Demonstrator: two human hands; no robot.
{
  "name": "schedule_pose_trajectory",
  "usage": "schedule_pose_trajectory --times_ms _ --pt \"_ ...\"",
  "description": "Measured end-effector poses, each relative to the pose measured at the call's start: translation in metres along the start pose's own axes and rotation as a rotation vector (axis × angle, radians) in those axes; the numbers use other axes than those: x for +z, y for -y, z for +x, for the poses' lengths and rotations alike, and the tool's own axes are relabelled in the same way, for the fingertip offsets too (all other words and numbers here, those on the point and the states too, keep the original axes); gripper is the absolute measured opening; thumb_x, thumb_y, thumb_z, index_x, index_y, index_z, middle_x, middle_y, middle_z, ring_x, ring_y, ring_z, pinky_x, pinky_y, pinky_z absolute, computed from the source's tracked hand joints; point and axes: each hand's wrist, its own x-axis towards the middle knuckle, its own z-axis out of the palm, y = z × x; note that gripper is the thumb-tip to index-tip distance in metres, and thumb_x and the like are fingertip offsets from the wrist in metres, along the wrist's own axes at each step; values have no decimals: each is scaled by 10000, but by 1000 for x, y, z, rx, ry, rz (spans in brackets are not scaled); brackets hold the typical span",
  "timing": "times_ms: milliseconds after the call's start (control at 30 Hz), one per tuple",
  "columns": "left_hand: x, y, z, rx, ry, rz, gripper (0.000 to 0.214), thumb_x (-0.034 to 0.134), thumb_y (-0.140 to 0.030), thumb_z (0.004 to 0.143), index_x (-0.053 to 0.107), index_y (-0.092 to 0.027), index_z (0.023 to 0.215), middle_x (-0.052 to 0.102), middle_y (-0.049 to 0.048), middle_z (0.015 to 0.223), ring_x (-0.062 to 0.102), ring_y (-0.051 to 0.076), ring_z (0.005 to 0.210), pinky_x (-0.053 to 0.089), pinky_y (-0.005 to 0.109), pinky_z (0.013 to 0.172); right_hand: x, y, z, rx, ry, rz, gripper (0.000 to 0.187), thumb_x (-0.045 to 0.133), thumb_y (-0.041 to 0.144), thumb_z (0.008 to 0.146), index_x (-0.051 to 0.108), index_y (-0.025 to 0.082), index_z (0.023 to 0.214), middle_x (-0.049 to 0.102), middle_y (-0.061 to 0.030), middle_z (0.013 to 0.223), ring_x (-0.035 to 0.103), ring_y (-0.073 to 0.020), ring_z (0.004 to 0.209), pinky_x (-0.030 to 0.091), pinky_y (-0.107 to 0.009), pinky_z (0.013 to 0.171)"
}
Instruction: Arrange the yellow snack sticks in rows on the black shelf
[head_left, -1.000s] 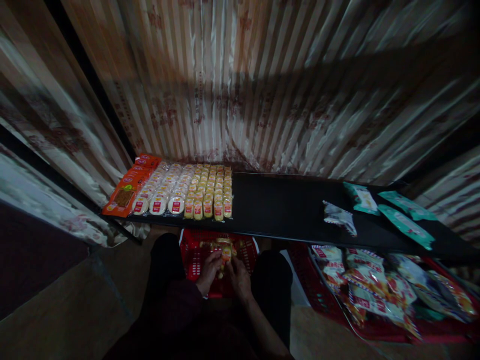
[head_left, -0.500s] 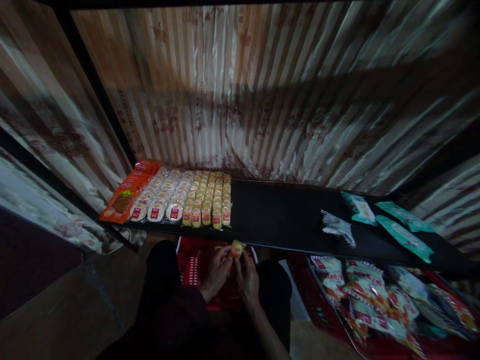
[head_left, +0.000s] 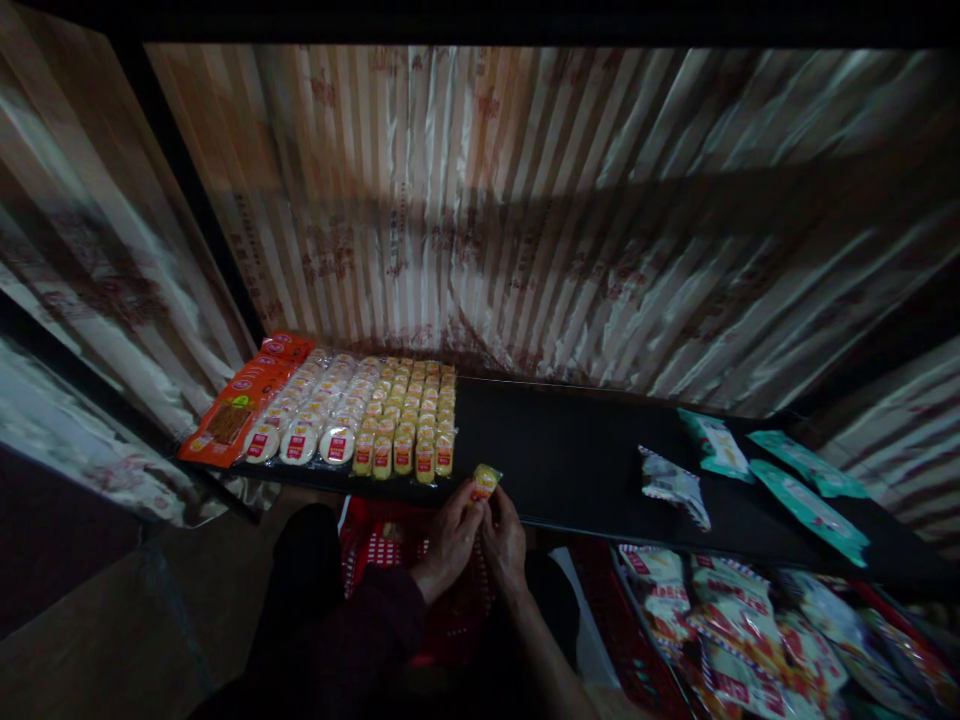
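Observation:
Between my fingers is a small yellow wrapped snack cake, held at the front edge of the black shelf. My left hand grips it from the left and my right hand from the right, both closed. To the left on the shelf, several rows of the same yellow wrapped snack cakes stand packed together. Beside them lie rows of round white packaged cakes, then orange snack packets at the far left. Below my hands is a red plastic basket, partly hidden by my arms.
On the shelf's right lie a white-and-blue packet and several green packets. Under that end, a second red basket holds several snack bags. A striped curtain hangs behind, and a dark post rises at left.
Both hands have raised the snack cake from above the basket to the shelf's front edge, slightly rightward. The camera view has tilted a little, so the shelf appears lower.

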Motion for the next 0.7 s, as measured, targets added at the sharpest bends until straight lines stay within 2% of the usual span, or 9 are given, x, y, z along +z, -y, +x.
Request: schedule_pose_trajectory --times_ms 167,300,500,600,700 --pt "7 -7 20 -38 -41 -16 442 575 -364 821 588 -178 1222 487 74 1407 399 252 1329 231 347 1153 1 0 19 2 16 -17 580 377 494 806 584 118 1197 657 -175 1118 614 -275 1031 474 -406 894" --pt "12 -8 36 -66 -49 20 401 532 -314 845 588 -186 1220 501 55 1396 398 234 1328 226 330 1150 3 -3 32 6 25 -22 621 371 499 789 578 81 1199 652 -201 1120 612 -294 1029 474 -418 891" --pt "18 -2 59 -60 -72 73 395 456 -282 878 565 -181 1244 533 53 1364 429 230 1296 248 320 1130 8 -7 50 21 64 -8 629 381 498 777 584 67 1188 645 -207 1140 615 -291 1034 471 -413 907" --pt "20 2 71 -80 -95 55 385 466 -266 873 569 -177 1233 542 57 1351 428 227 1294 235 313 1134 13 -9 59 32 59 -18 607 386 482 776 583 92 1197 646 -189 1152 615 -282 1037 474 -407 904" --pt "21 6 84 -103 -119 35 394 476 -235 861 559 -179 1242 519 59 1375 400 225 1317 203 310 1149 17 -12 69 47 68 -24 626 381 467 770 569 67 1214 634 -201 1168 606 -289 1061 468 -411 917"
